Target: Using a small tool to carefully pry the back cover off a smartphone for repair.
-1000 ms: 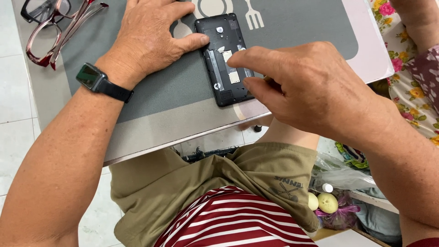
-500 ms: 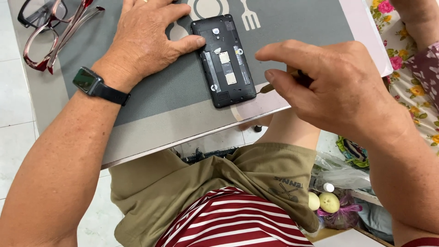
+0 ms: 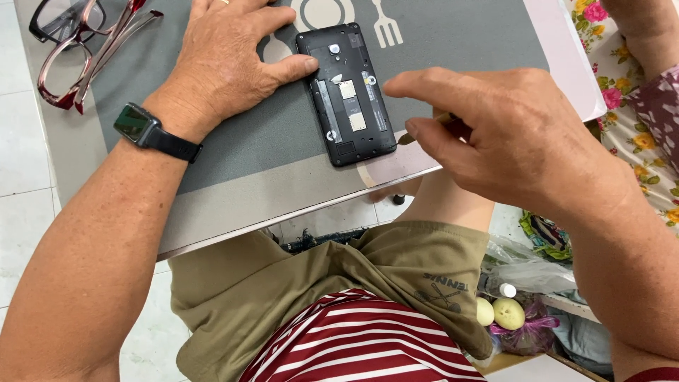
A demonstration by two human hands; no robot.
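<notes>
A black rectangular smartphone with its back cover removed (image 3: 346, 92) lies face down on a grey placemat printed with white cutlery symbols (image 3: 233, 152). The placemat covers a small pale-edged table (image 3: 559, 64). The phone sits near the table's front edge, long axis pointing roughly to 12 o'clock, with card slots and inner frame exposed.

The left hand (image 3: 223, 67) rests flat on the placemat at 9 o'clock from the phone. Its fingers are spread and hold nothing; the thumb tip touches the phone's left edge. A black wristwatch (image 3: 145, 127) sits on that wrist.

The right hand (image 3: 509, 134) hovers at 3 o'clock from the phone, clear of it. Its thumb and forefinger pinch a thin metal-tipped tool (image 3: 424, 131), the tip pointing toward the phone's lower right corner.

Two pairs of spectacles, one black-framed and one red-framed (image 3: 78, 42), lie at 10 o'clock near the table's far left corner.

Below the table, white floor tiles (image 3: 21, 141) show at left. A floral cloth (image 3: 636, 120) lies at right.
</notes>
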